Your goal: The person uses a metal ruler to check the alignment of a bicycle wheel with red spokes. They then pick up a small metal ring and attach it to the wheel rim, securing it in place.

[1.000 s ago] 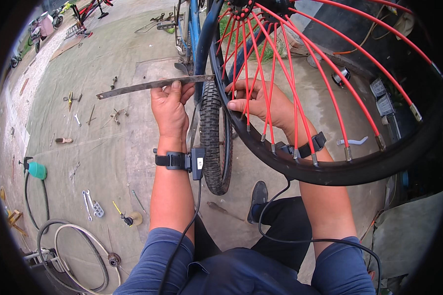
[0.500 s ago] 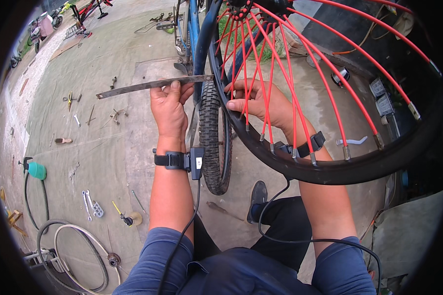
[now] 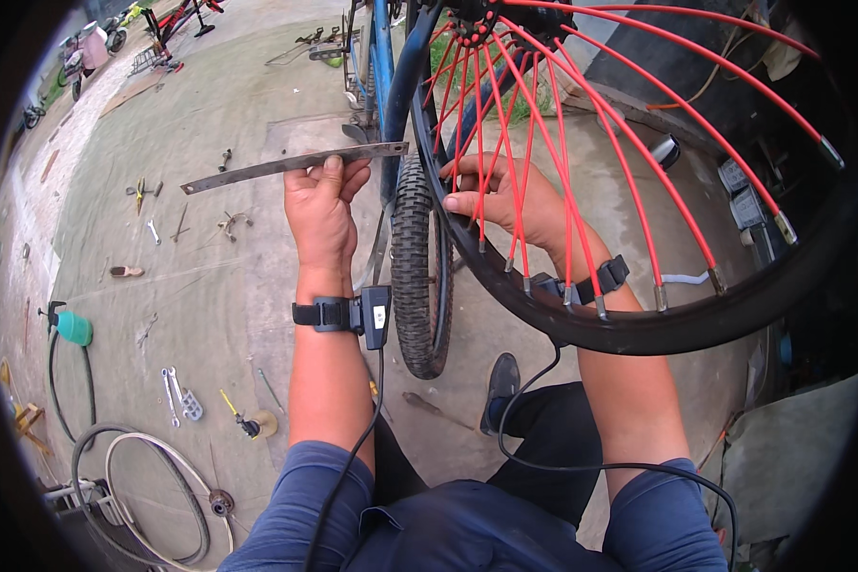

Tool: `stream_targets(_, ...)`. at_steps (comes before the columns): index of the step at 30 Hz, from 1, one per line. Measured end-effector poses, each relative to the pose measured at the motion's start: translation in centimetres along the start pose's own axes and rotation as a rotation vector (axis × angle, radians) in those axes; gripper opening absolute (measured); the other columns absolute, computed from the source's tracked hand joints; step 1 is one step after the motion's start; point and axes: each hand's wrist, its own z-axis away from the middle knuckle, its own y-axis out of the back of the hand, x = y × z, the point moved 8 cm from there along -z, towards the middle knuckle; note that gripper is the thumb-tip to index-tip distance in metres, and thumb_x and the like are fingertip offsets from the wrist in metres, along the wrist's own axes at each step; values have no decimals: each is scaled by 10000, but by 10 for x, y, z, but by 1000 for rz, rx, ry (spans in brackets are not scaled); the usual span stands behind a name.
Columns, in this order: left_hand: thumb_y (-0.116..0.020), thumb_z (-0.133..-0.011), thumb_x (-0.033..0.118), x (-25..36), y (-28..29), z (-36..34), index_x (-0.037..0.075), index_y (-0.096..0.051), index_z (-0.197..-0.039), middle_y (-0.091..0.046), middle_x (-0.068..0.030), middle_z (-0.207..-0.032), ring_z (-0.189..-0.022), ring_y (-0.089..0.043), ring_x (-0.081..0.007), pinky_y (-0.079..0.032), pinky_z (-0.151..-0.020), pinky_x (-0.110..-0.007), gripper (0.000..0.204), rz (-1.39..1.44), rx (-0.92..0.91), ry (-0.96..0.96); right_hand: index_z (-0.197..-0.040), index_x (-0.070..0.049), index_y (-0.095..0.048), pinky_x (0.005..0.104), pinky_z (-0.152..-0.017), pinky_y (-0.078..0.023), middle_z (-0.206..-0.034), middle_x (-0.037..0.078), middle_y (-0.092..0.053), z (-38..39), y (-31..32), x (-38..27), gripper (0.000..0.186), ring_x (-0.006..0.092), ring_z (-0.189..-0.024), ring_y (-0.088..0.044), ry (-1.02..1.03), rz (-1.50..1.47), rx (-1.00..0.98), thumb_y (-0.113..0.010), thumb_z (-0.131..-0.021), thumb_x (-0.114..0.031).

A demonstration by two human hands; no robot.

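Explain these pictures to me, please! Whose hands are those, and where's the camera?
There's no robot here, just a person's two bare hands with black straps around the wrists. The camera is worn on the person's head and looks down; its wide lens makes straight edges look bent. The left hand holds a long, flat metal strip. The right hand touches a red-spoked wheel. On the ground to the left lie two wrenches, a brush and other bits, plus a turquoise bottle.

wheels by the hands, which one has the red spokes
The smooth, black-rimmed wheel at the right hand; the other wheel is knobby-tyred.
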Motion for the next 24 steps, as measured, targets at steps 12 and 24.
stream_targets(12,-571,-1051,95,94,86,-39,-11,-528,-1153,-691,-133,-1071,-942,-746,-237,-646,-780,-317,153,-333,116,82,-1224,4,-685,258,-752,-535,-892,-2,-666,4,0,-25,440,91,-824,-647,3,119,33,-831,-870,-211)
stream_targets(24,-594,-1011,83,5,287,52,-34,-568,-1092,-715,-160,-1005,-829,-755,-215,-639,-659,-278,144,-642,291,798,-1208,-9,-691,241,-676,-508,-938,-5,-618,10,2,-27,442,80,-829,-615,-73,71,31,-838,-842,-209)
